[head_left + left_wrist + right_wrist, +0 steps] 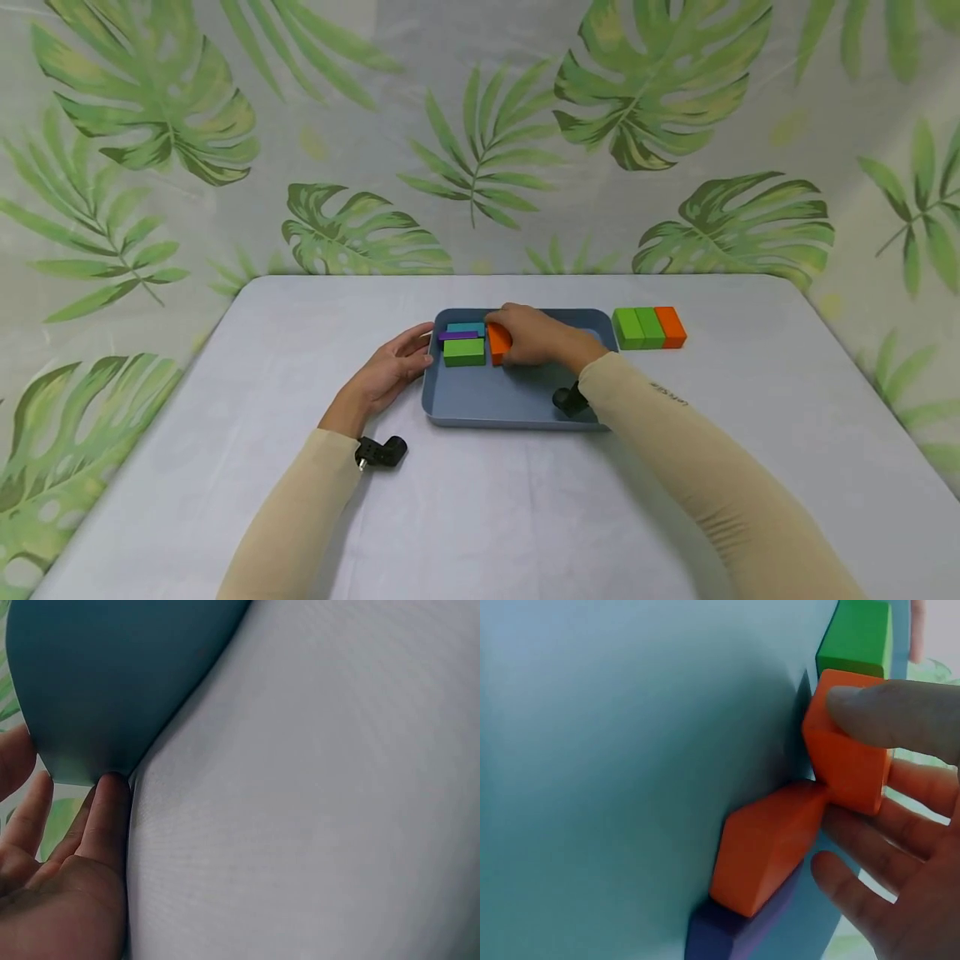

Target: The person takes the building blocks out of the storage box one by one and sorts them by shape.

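My right hand (534, 335) reaches into a blue-grey tray (480, 402) and pinches an orange block (497, 347) between thumb and fingers. In the right wrist view, the held block stands beside a green block (856, 637). A second orange block (761, 844) and a purple block (724, 930) lie just below the fingers there. The head view shows a green block (464, 353), a thin purple block (459, 335) and a blue block (467, 328) at the tray's left end. My left hand (388, 368) touches the tray's left wall from outside, fingers extended.
Two green blocks (638, 328) and an orange block (670, 327) stand in a row right of the tray on the white-covered table (465, 517). A leaf-patterned cloth (510, 167) hangs behind the table. Each wrist carries a small black camera (381, 452).
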Motion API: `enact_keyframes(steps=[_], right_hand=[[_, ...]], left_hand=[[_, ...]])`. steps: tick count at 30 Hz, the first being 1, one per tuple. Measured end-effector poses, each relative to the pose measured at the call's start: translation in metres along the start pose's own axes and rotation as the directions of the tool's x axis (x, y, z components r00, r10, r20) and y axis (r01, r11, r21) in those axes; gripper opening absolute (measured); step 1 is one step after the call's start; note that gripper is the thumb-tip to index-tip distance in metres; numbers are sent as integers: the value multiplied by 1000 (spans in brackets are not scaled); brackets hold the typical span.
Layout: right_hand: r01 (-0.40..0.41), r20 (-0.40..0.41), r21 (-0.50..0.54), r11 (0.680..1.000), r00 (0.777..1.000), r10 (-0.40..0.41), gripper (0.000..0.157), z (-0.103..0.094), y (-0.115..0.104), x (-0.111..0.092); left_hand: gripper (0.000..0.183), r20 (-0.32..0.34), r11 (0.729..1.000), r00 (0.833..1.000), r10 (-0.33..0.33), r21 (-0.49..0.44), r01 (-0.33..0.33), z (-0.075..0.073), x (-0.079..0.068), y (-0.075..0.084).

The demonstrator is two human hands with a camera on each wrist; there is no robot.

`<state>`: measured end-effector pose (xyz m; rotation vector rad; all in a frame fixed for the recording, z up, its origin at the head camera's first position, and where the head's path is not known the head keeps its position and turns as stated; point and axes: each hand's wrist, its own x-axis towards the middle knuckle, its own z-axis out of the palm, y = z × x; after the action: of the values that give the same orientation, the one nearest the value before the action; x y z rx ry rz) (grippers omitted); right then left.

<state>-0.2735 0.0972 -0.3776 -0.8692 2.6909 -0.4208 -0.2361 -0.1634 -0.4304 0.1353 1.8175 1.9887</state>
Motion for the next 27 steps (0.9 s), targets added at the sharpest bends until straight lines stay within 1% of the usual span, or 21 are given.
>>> enact_keyframes(steps=[3,8,13,18,20,24,27], right_hand=[[-4,-12,-4,1000,1000,4,66,-3,2,-2],[-2,-34,-26,1000,999,1,67,-14,3,-6],[19,-59,-48,999,998,-22,65,-25,4,-17],[64,-91,-81,995,993,-72,61,-34,8,-41],[81,-107,-92,992,990,-91,60,-37,10,-52],[87,-143,-110,990,984,-103,60,-40,20,-72],[78,-171,-114,990,980,-97,61,-41,30,-87]], left_hand=[[70,2,1000,1000,2,0,-2,0,1,0],[70,1,1000,1000,0,-5,0,0,1,-1],[69,4,1000,1000,5,-6,-5,0,3,-3],[69,9,1000,1000,4,-4,-4,0,3,-5],[69,-1,1000,1000,-2,-7,1,0,2,-5],[68,-9,1000,1000,-4,-6,4,-3,3,-5],[69,2,1000,1000,-1,-3,1,-5,3,-5]])
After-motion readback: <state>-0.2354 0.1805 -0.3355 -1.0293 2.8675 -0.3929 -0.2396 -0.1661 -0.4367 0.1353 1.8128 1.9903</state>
